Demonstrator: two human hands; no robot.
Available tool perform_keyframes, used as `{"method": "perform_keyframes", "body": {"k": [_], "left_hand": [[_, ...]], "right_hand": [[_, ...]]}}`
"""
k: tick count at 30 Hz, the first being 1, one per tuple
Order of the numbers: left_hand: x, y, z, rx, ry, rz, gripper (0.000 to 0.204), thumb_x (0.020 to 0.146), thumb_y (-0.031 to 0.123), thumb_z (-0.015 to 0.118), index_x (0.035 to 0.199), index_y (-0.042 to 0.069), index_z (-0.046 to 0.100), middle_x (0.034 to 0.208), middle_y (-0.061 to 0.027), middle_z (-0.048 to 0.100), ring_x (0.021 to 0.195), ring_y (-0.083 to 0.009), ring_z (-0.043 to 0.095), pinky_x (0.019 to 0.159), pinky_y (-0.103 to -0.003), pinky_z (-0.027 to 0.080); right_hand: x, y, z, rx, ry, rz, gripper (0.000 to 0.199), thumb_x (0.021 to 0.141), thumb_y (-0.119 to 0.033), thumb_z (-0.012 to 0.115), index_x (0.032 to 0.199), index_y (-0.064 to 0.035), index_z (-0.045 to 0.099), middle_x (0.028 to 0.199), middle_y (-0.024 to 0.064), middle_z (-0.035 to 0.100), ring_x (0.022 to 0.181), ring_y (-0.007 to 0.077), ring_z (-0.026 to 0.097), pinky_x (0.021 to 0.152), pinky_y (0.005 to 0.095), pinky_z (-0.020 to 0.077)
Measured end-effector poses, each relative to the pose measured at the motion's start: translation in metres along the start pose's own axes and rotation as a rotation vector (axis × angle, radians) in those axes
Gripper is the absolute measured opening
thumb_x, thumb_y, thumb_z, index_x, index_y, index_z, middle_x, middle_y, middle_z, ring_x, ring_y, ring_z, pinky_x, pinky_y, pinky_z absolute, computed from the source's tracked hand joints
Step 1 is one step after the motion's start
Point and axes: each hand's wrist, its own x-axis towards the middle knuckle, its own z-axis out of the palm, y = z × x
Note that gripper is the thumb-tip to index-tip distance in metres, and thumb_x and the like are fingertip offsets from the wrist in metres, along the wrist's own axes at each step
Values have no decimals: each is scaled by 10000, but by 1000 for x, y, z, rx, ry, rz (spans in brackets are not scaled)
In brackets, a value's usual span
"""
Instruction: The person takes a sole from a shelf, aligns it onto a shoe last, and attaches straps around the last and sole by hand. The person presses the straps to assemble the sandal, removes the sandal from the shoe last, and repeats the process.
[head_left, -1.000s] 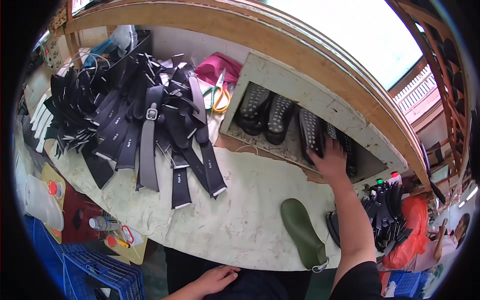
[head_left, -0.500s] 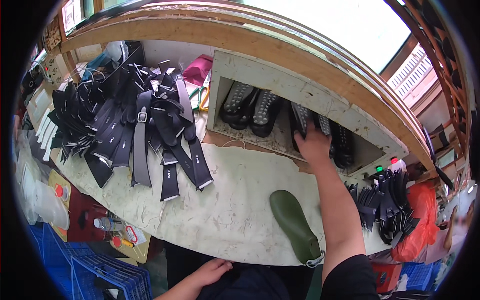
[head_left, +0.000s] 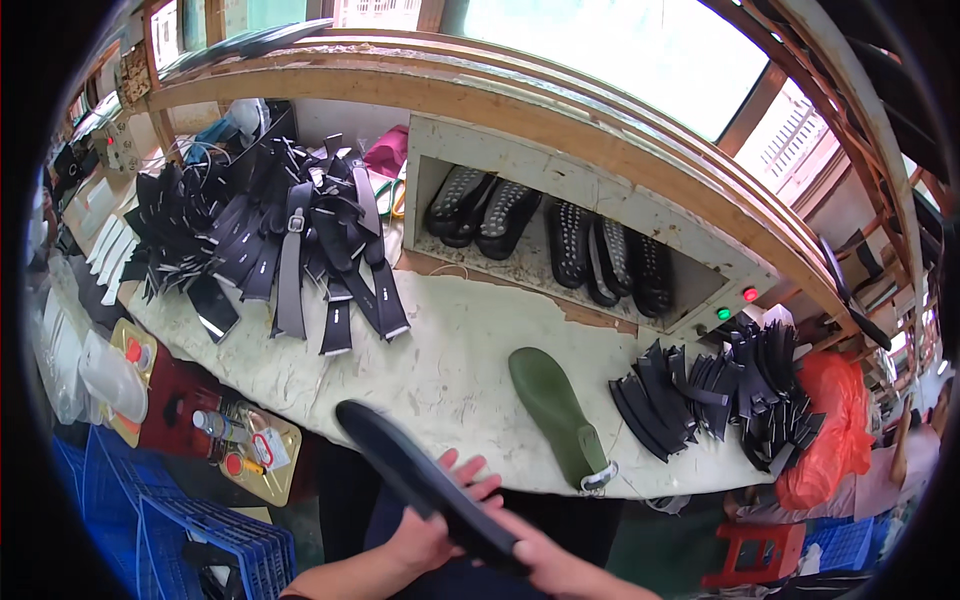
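A long black shoe sole [head_left: 410,470], slightly blurred, is held at a slant over the bench's front edge. My left hand [head_left: 420,540] wraps its middle from below, the finger ends showing beyond its far side. At the sole's lower right end, my right hand [head_left: 545,555] is closed on it. A green shoe last [head_left: 553,410] lies on the bench, with a pale loop at its near end. Behind it, black studded soles [head_left: 505,215] stand in a white wooden box [head_left: 590,185] with an open front.
Black straps, some with buckles [head_left: 297,222], are heaped at the left of the pale bench cover [head_left: 450,350]. More curved black strips [head_left: 655,400] lie at the right beside a red bag [head_left: 830,430]. Blue crates [head_left: 215,530] and a tray with bottles [head_left: 265,450] stand lower left.
My right hand has come out of the box and down to the bench's front edge. A black sole is now in both hands; my left hand has risen to it. The view has shifted.
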Motion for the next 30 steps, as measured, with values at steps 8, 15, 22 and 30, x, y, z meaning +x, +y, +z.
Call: {"method": "perform_keyframes", "body": {"k": [8, 15, 22, 30], "left_hand": [[17, -5, -52, 395, 264, 113, 283, 936, 63, 635, 1195, 26, 527, 1117, -110, 631, 1000, -222, 651, 875, -382, 540], [0, -25, -60, 492, 329, 96, 303, 943, 21, 612, 1221, 53, 496, 1088, -86, 616, 999, -195, 638, 861, -358, 544], [5, -27, -45, 130, 191, -6, 309, 1010, 226, 552, 1274, 80, 486, 1155, -90, 625, 1034, -209, 629, 893, -396, 536], [-8, -35, -45, -73, 244, -80, 669, 948, 650, 437, 1299, 88, 532, 1188, -97, 631, 1055, -268, 630, 939, -467, 510]], "right_hand": [[10, -53, -68, -1732, 1022, -513, 522, 712, -265, 786, 1132, 17, 658, 1019, 183, 700, 940, 370, 668, 808, 457, 515], [22, -33, -103, -1233, 931, -94, 479, 731, -243, 797, 1087, 54, 677, 895, 190, 715, 802, 371, 686, 773, 415, 536], [0, 9, -75, -517, 722, -82, 432, 720, -229, 830, 1038, 32, 701, 894, 174, 725, 770, 298, 711, 742, 343, 553], [-13, 27, 26, -1445, 430, -465, 462, 730, -199, 842, 1116, -12, 672, 894, 104, 693, 752, 223, 687, 675, 307, 540]]}}
